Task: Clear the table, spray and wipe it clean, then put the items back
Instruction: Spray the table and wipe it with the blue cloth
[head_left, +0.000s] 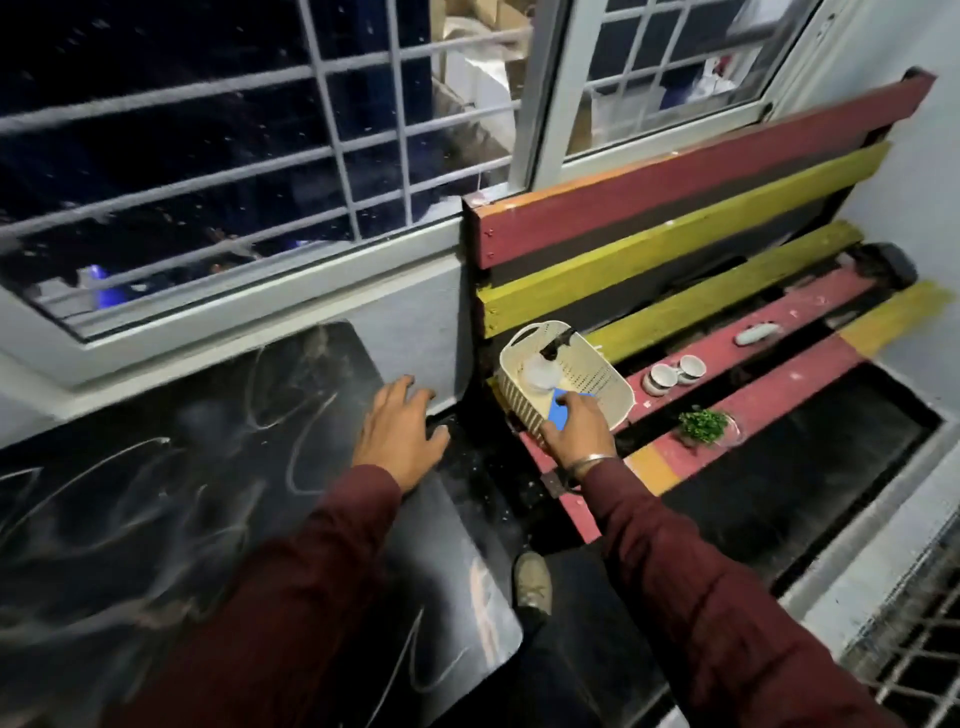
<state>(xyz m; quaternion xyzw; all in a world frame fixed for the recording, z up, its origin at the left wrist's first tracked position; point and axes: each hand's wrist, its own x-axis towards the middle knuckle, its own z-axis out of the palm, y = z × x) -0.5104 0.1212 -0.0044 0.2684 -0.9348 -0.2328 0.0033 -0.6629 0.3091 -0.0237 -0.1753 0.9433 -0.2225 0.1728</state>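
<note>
Bench (727, 343) holds one basket (597, 374), two cups (672, 373).

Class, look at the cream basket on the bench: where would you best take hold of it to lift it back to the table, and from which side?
Probably the basket by its near rim, from above on the person's side; the right hand is there.

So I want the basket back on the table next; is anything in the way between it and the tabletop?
Only the left hand, resting open on the table corner nearest the bench. The right hand holds the basket; the gap between bench and table looks clear.
</note>
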